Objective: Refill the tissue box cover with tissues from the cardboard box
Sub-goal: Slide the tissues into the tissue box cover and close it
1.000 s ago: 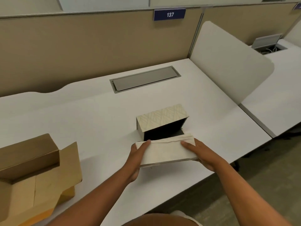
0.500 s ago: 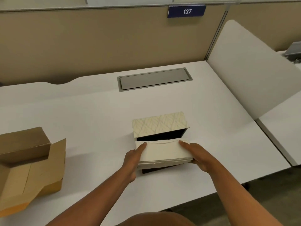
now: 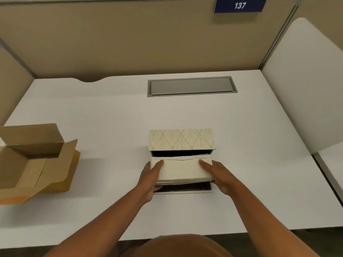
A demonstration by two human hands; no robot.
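The tissue box cover point(image 3: 181, 140), cream with a leaf pattern, lies on its side in the middle of the white desk, its dark open side facing me and its flap point(image 3: 185, 190) flat on the desk. A stack of white tissues point(image 3: 181, 169) sits partly inside the opening. My left hand point(image 3: 151, 175) grips the stack's left end, thumb on top. My right hand point(image 3: 218, 175) grips its right end the same way. The brown cardboard box point(image 3: 35, 160) stands open at the desk's left edge; I cannot see tissues in it.
A grey cable hatch point(image 3: 191, 87) is set into the white desk point(image 3: 111, 117) behind the cover. Tan partition walls close the back and left. A white rounded divider panel point(image 3: 304, 80) stands on the right. The desk's front edge is close to my body.
The tissue stack has moved forward, further into the cover's opening, with both hands still on its ends. My view has swung left and downward, so the cover now sits squarely ahead.
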